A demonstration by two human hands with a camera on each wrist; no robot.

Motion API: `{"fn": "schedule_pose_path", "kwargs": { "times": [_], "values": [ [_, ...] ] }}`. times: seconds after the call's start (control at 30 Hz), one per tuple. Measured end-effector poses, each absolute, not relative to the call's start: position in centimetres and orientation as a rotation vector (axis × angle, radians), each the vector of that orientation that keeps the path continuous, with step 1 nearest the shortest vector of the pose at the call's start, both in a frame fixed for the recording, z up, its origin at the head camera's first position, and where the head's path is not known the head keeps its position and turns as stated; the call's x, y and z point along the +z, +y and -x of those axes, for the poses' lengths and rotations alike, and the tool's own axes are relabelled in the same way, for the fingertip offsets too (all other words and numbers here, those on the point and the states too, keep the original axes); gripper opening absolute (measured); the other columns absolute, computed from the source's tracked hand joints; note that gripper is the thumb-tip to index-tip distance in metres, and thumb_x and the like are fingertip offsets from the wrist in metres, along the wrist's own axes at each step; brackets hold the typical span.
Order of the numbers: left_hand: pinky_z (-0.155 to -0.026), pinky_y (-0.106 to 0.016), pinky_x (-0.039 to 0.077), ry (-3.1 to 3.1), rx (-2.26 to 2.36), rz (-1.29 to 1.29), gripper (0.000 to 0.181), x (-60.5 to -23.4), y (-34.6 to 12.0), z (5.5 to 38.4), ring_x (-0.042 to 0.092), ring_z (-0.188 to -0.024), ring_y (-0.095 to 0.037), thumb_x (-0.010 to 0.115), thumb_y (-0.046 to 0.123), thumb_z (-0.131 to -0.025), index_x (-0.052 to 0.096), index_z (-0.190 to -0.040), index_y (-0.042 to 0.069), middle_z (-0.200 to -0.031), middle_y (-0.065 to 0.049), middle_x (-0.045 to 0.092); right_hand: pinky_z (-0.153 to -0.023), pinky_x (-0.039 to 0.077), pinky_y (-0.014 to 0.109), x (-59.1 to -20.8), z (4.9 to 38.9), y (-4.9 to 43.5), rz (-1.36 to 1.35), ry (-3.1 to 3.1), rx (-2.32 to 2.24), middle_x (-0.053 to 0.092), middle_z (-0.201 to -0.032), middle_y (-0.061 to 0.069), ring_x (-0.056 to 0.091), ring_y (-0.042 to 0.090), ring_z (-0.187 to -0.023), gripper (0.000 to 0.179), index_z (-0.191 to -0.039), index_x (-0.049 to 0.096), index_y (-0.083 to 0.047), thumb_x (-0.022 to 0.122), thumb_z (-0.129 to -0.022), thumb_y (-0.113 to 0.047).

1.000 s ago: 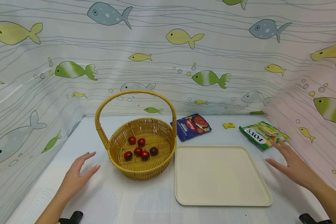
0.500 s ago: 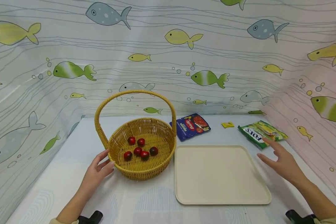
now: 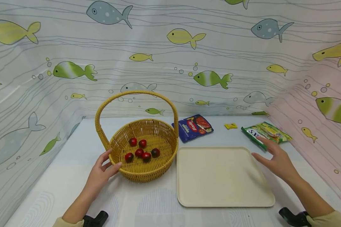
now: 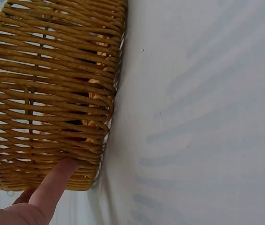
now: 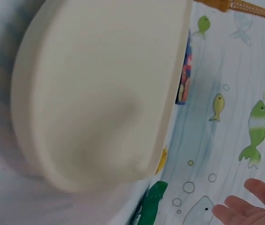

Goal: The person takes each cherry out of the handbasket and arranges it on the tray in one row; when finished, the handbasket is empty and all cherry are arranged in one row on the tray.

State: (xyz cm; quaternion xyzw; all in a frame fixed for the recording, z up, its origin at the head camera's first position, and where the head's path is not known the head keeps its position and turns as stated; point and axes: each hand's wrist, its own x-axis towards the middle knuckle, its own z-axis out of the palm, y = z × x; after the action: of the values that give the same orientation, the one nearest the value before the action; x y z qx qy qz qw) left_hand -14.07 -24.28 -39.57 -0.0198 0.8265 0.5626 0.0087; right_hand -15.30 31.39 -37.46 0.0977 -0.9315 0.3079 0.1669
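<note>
A round golden wicker basket (image 3: pixel 143 176) with a tall arched handle stands left of centre, holding several dark red cherries (image 3: pixel 146 157). Against the basket's left side rests my left hand (image 3: pixel 99 175); in the left wrist view a digit of this hand (image 4: pixel 52 192) touches the outer weave. The fingers look relaxed, though the far fingertips are partly hidden. My right hand (image 3: pixel 278 160) hovers with spread fingers near the right edge of a cream rectangular tray (image 3: pixel 224 176), holding nothing. Just behind that hand lies a green FOX'S packet (image 3: pixel 267 134), partly covered by its fingers in the head view.
A dark blue Barilla pouch (image 3: pixel 194 127) lies behind the tray, beside the basket's right side. Farther right is a small yellow packet (image 3: pixel 230 126). Fish-patterned sheeting (image 3: pixel 164 72) walls the back and both sides of the white tabletop (image 3: pixel 147 208).
My left hand has moved right, from apart to touching the basket. My right hand has shifted left, from over the green packet toward the tray's edge. The basket and tray have stayed put.
</note>
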Motion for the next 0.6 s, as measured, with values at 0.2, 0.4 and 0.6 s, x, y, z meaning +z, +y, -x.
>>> {"fn": "schedule_pose_path", "kwargs": {
  "times": [0.2, 0.4, 0.6],
  "values": [
    [-0.085, -0.027, 0.049, 2.546, 1.797, 0.057, 0.078, -39.7, -24.3, 14.2, 0.032, -0.129, -0.04, 0.062, 0.03, -0.091, 0.012, -0.15, 0.014, -0.147, -0.023, 0.016, -0.092, 0.044, 0.045, -37.2, 15.9, 30.1, -0.323, -2.616, 0.901, 0.042, -0.133, 0.027, 0.041, 0.047, -0.116, 0.063, -0.136, 0.045, -0.003, 0.073, -0.082, -0.018],
    [-0.083, -0.024, 0.049, 2.512, 1.844, 0.062, 0.079, -39.8, -24.3, 14.2, 0.033, -0.128, -0.039, 0.063, 0.029, -0.09, 0.013, -0.15, 0.014, -0.146, -0.024, 0.016, -0.088, 0.027, 0.0, -37.2, 16.8, 28.9, -0.428, -2.534, 0.969, 0.047, -0.131, 0.021, 0.042, 0.04, -0.117, 0.06, -0.133, 0.048, -0.003, 0.074, -0.08, -0.013],
    [-0.082, -0.025, 0.05, 2.516, 1.853, 0.071, 0.078, -39.9, -24.3, 14.2, 0.034, -0.127, -0.039, 0.063, 0.027, -0.09, 0.014, -0.149, 0.013, -0.146, -0.024, 0.017, -0.095, 0.038, 0.017, -37.1, 17.2, 27.7, -0.452, -2.544, 1.016, 0.047, -0.132, 0.02, 0.045, 0.042, -0.116, 0.06, -0.134, 0.048, -0.005, 0.074, -0.08, -0.014]
  ]
}}
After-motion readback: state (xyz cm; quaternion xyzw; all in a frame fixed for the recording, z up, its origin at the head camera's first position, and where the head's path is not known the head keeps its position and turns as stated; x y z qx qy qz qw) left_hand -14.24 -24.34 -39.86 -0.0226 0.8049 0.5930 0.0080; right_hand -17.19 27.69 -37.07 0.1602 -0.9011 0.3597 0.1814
